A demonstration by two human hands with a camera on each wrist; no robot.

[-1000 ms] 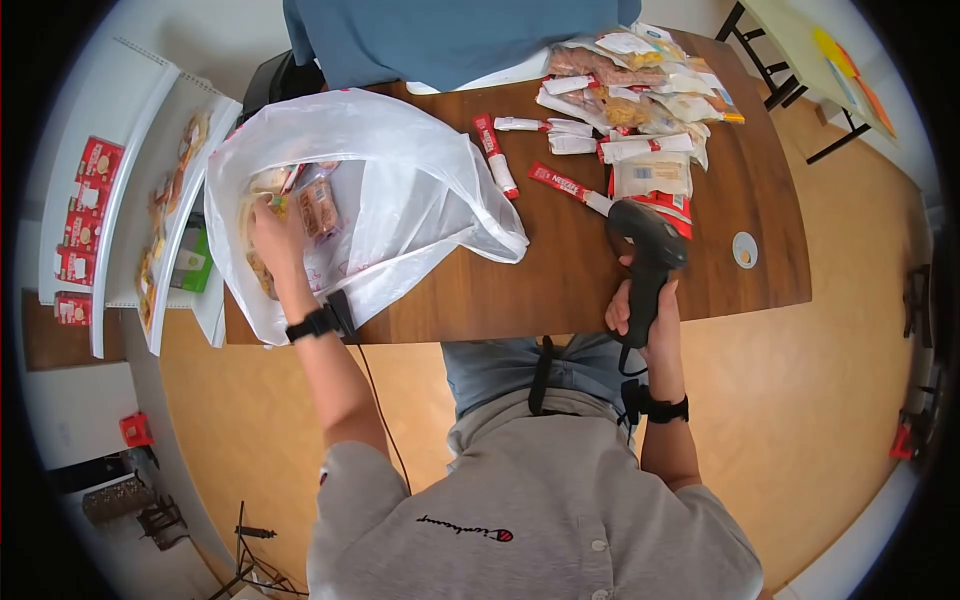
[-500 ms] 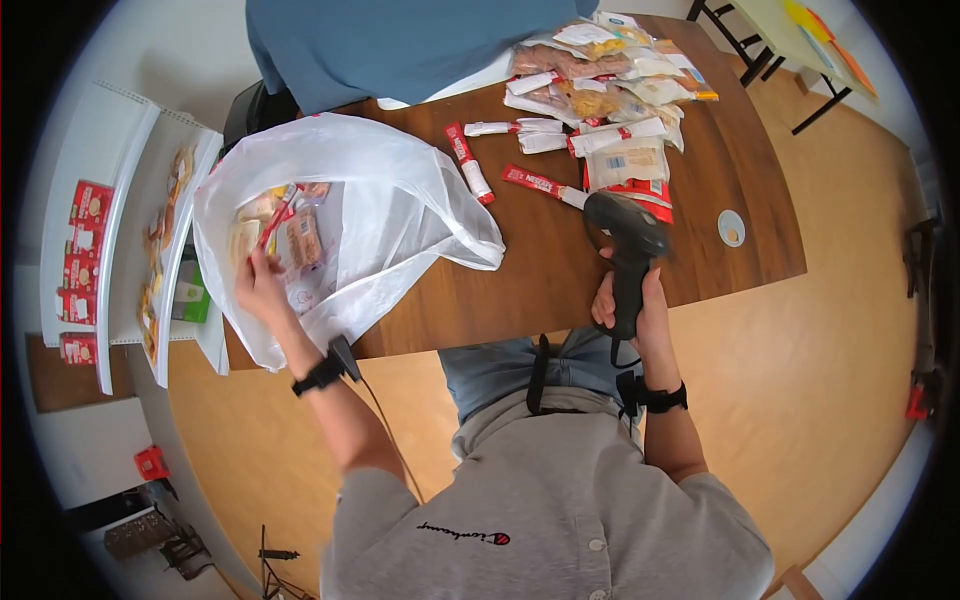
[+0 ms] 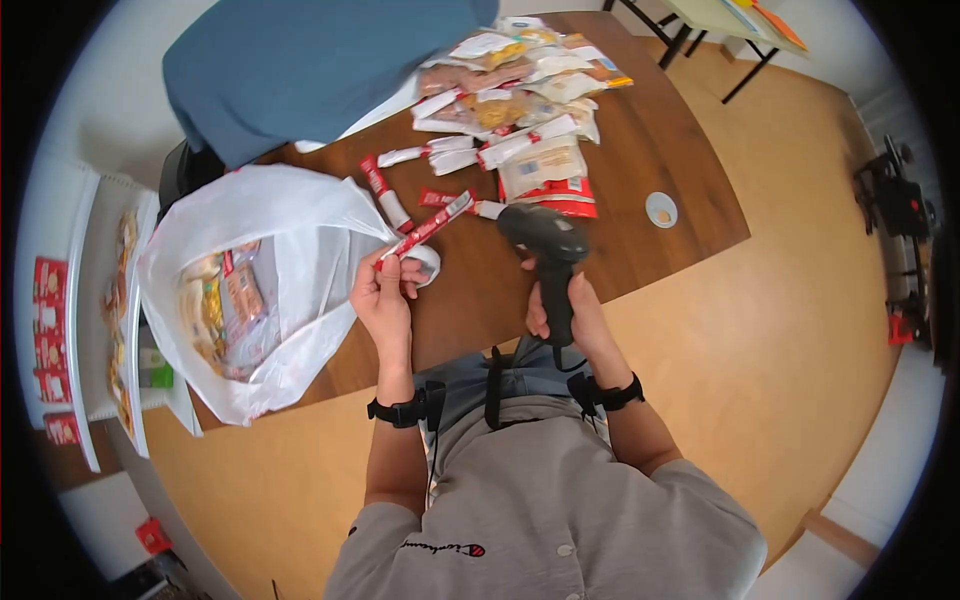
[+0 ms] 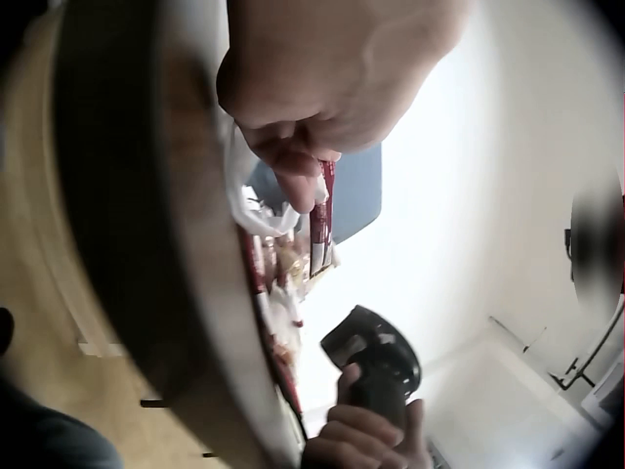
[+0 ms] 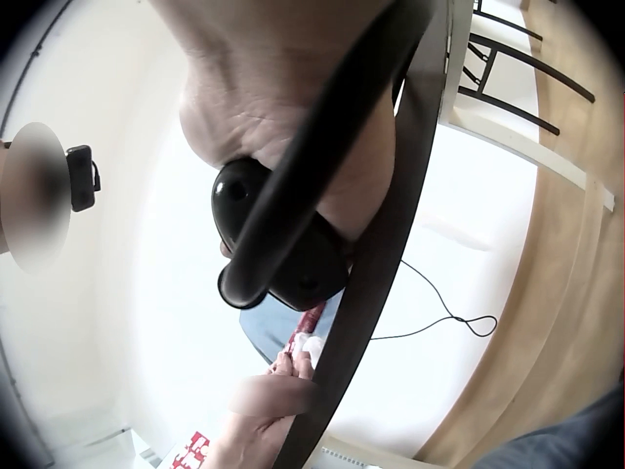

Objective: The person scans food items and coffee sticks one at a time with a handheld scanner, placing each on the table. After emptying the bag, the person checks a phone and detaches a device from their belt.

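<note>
My left hand (image 3: 385, 298) pinches a red coffee stick packet (image 3: 440, 222) above the table, just right of the bag's opening. In the left wrist view the stick packet (image 4: 321, 230) points away from the fingertips. My right hand (image 3: 583, 322) grips the handle of a black barcode scanner (image 3: 545, 235), its head turned toward the stick. The right wrist view shows the scanner's base and cable (image 5: 283, 230) up close. A white plastic bag (image 3: 300, 215) lies on its side, with several packaged snacks (image 3: 240, 290) inside. Its edge loops behind my left hand.
Packaged snacks (image 3: 500, 105) and several stick packets (image 3: 388, 195) are heaped at the table's far side. A small round white sticker (image 3: 661, 210) is near the right edge. A blue cloth (image 3: 320, 70) covers something at the back. Shelves (image 3: 115, 330) with goods stand left.
My left hand has come out of the bag with the red stick packet and moved right, toward the scanner. The head view has turned; the right hand keeps holding the scanner.
</note>
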